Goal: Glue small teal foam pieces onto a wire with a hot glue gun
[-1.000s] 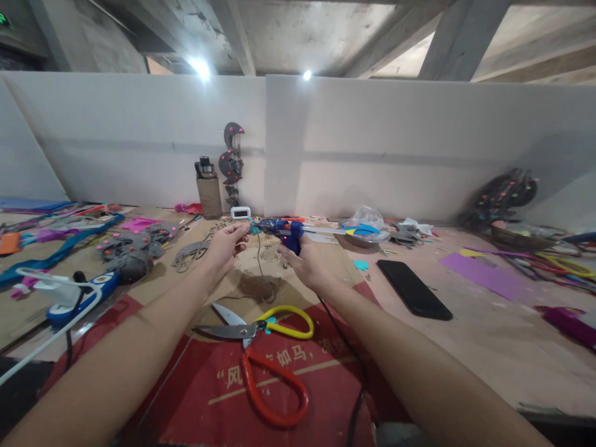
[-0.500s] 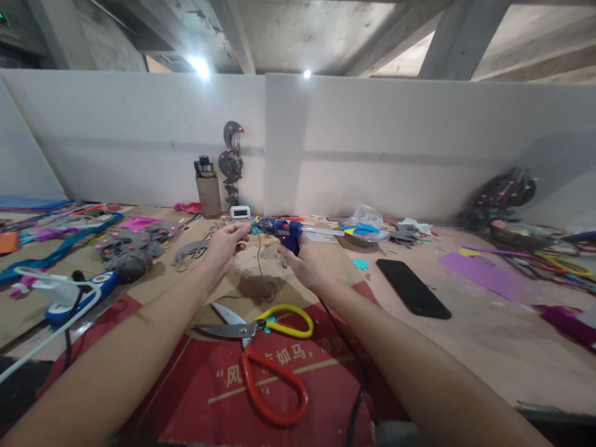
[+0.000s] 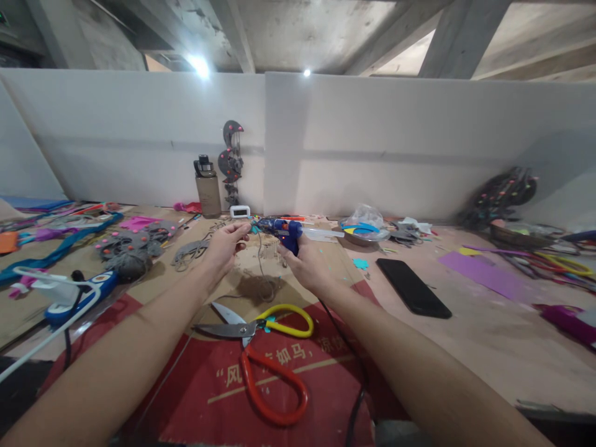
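My right hand [image 3: 305, 261] is wrapped round the handle of a blue hot glue gun [image 3: 289, 231], with a clear glue stick [image 3: 321, 233] jutting from its back end. Its nozzle points left, at the fingertips of my left hand [image 3: 228, 242]. Those fingers are pinched on a small teal piece [image 3: 254, 228], partly hidden by the fingers and nozzle. Below it a thin grey string [image 3: 261, 264] hangs down to the cardboard [image 3: 326, 267]. Nearer to me lie opened scissors [image 3: 246, 332] with one red and one yellow handle.
A black phone [image 3: 412, 288] lies to the right, near a purple sheet [image 3: 479, 273]. On the left are a blue power strip [image 3: 84, 301] and grey pieces with pink dots [image 3: 133, 248]. A bottle [image 3: 208, 192] stands by the white wall [image 3: 349, 124]. The gun's black cord [image 3: 342, 335] runs towards me.
Almost nothing differs. Both hands and the glue gun stay in place, the nozzle still at the left fingertips. A pale shape has come in at the far left edge.
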A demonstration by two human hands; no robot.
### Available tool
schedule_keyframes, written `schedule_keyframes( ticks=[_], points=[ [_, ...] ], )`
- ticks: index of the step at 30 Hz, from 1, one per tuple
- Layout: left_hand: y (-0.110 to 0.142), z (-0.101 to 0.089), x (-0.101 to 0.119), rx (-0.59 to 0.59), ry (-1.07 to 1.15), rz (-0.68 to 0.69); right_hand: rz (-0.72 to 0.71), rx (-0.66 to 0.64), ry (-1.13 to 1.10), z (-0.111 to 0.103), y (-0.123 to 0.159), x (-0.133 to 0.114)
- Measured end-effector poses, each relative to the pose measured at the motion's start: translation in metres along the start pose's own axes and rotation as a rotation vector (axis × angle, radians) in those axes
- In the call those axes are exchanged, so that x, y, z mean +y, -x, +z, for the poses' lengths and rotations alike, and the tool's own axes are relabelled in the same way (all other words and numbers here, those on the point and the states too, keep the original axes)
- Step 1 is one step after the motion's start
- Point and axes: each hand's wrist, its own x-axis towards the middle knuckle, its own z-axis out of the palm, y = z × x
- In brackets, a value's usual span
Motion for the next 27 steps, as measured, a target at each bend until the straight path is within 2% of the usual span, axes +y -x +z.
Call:
schedule_keyframes(
  ticks=[9,27],
  points=[
    [0.0006,0.0008,0.0009,0.010,0.034,-0.019,0.022,0.041,0.009,0.0019,0.0007,0.0030],
    [-0.0012,-0.0003,-0.0006,-0.004,0.040,-0.019,-0.004,0.019,-0.004,0.0031,0.0006,0.0050]
  ],
)
